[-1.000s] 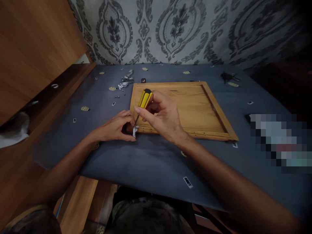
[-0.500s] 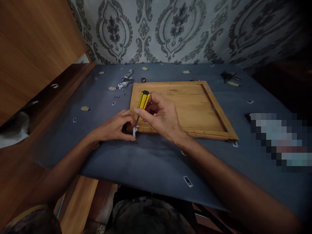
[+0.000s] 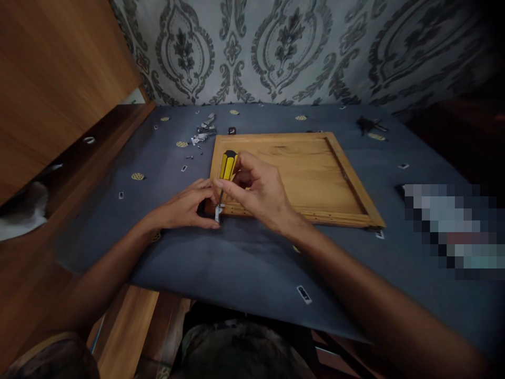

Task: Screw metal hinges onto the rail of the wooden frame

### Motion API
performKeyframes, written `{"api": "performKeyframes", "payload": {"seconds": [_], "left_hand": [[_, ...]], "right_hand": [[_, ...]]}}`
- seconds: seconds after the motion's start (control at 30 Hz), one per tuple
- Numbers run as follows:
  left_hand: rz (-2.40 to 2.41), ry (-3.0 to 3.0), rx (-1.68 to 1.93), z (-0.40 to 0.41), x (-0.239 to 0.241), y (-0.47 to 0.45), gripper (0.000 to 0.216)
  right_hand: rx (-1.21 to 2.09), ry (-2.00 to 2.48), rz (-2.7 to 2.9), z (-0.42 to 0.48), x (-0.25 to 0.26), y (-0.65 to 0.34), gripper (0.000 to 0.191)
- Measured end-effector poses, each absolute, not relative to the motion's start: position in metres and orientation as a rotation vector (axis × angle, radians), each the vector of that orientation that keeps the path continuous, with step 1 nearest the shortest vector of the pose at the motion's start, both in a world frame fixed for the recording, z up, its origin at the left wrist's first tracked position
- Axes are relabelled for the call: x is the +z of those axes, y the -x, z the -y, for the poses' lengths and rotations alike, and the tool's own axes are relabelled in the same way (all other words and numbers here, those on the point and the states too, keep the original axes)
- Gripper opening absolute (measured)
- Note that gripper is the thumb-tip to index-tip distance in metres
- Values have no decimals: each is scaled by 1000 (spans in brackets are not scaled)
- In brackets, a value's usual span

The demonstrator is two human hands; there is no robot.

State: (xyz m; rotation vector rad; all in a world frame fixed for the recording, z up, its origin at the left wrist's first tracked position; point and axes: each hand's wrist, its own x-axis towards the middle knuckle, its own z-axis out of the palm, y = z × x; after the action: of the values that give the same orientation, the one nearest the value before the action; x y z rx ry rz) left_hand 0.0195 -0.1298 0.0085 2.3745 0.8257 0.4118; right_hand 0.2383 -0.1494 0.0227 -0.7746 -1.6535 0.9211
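Note:
My right hand (image 3: 260, 192) is closed around a yellow-and-black screwdriver (image 3: 228, 166), its tip down at a small metal bracket (image 3: 218, 212) on the near left corner of a flat wooden panel (image 3: 311, 173). My left hand (image 3: 185, 206) rests on the dark table covering (image 3: 236, 263) beside that corner. Its fingertips are pinched on the bracket and press it against the panel's edge.
A pile of metal hardware and screws (image 3: 203, 132) lies at the back left. Small round discs (image 3: 137, 176) and tags dot the covering. A dark tool (image 3: 369, 125) sits at the back right, a blurred patch (image 3: 450, 226) at the right, wooden furniture (image 3: 51, 79) on the left.
The screwdriver handle has tilted and shifted slightly left and down as my right hand turns it. My left hand and the panel have stayed still.

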Motion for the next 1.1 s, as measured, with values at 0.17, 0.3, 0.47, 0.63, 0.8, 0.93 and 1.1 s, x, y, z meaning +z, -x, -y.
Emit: {"api": "performKeyframes", "payload": {"seconds": [0.17,0.3,0.47,0.63,0.8,0.93,1.1], "left_hand": [[-832,-2378,393,130,9,-19,40],[-826,-2369,421,130,9,-19,41],[-832,-2363,426,130,8,-19,42],[-869,-2368,391,131,9,-20,43],[-863,-2378,396,130,8,-19,45],[-841,-2383,370,129,8,-18,41],[-856,-2368,359,130,12,-20,39]], "right_hand": [[1132,683,1643,147,26,-240,42],[1209,643,1690,147,29,-243,43],[1116,684,1653,152,29,-240,47],[979,699,1652,154,27,-235,50],[897,734,1592,159,32,-235,47],[894,758,1507,159,37,-238,47],[882,766,1549,152,31,-239,48]]}}
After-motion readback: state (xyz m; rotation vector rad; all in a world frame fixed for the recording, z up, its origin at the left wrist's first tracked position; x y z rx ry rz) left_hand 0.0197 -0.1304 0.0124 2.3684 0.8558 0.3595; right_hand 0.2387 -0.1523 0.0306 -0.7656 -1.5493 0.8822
